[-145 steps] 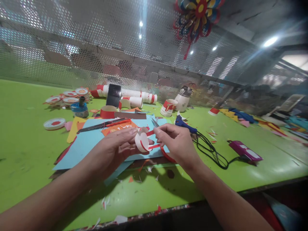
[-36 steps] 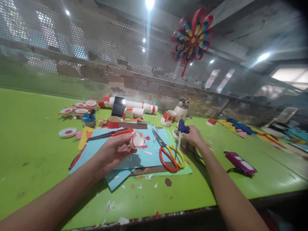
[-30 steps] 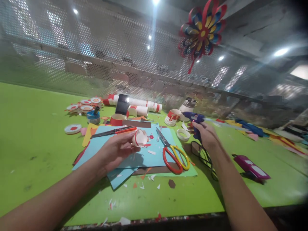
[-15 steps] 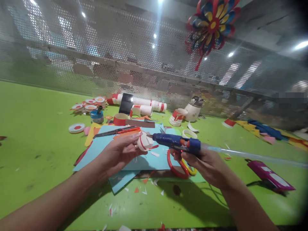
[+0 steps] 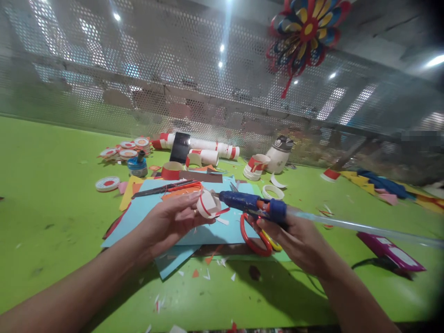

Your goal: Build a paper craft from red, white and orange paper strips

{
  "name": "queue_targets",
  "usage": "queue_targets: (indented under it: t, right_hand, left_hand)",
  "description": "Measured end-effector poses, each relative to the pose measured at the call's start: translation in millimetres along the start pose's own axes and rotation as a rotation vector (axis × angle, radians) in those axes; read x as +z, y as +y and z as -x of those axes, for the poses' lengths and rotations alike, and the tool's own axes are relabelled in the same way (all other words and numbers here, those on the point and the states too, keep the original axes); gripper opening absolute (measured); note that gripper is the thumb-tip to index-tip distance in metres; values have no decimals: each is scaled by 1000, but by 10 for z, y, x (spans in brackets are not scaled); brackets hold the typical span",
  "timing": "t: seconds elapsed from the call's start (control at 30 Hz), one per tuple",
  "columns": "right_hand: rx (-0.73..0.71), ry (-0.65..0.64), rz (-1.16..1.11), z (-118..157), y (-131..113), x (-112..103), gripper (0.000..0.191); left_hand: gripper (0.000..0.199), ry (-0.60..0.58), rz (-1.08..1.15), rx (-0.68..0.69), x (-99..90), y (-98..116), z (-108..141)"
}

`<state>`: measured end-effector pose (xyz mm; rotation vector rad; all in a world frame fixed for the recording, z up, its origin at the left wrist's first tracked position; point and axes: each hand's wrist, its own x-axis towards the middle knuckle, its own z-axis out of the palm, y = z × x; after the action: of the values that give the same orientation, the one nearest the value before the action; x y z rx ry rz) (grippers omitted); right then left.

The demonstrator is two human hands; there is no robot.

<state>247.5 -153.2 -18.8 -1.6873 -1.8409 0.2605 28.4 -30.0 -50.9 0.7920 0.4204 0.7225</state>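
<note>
Between its thumb and fingers my left hand (image 5: 173,219) holds a small white paper cup piece (image 5: 208,205) with a red stripe, its opening turned to the right. My right hand (image 5: 298,236) is wrapped round a blue glue gun (image 5: 253,204), whose nozzle is at the cup's rim; whether it touches cannot be told. A long clear glue stick (image 5: 347,224) sticks out of the gun's back. Below the gun lie red-handled scissors (image 5: 255,249) on light blue paper (image 5: 145,226). Dark-bladed scissors (image 5: 156,189) rest near my left fingers.
Behind the paper are a black phone (image 5: 180,147), white and red paper tubes (image 5: 204,144), a blue jar (image 5: 138,165) and stacked tape rolls (image 5: 128,154). A cup stack (image 5: 255,167) stands farther right, and a magenta box (image 5: 391,252) lies at the right.
The cup piece has turned slightly in my left hand, showing more of its inside. My right hand and the glue gun have shifted very slightly left.
</note>
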Motion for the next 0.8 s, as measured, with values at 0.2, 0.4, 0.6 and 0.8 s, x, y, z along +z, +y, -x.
queue_targets:
  t: [0.2, 0.4, 0.6, 0.8]
  right_hand:
    - [1, 14, -7, 5, 3, 8, 42]
    - [18, 6, -13, 10, 2, 6, 42]
    - [16, 13, -16, 30, 22, 17, 42]
    - [16, 23, -41, 38, 23, 36, 40]
  left_hand:
    - [19, 9, -15, 6, 32, 16, 20]
    - [21, 3, -26, 14, 29, 10, 25]
    - [24, -8, -17, -10, 14, 4, 14]
    - [22, -37, -6, 4, 21, 2, 25]
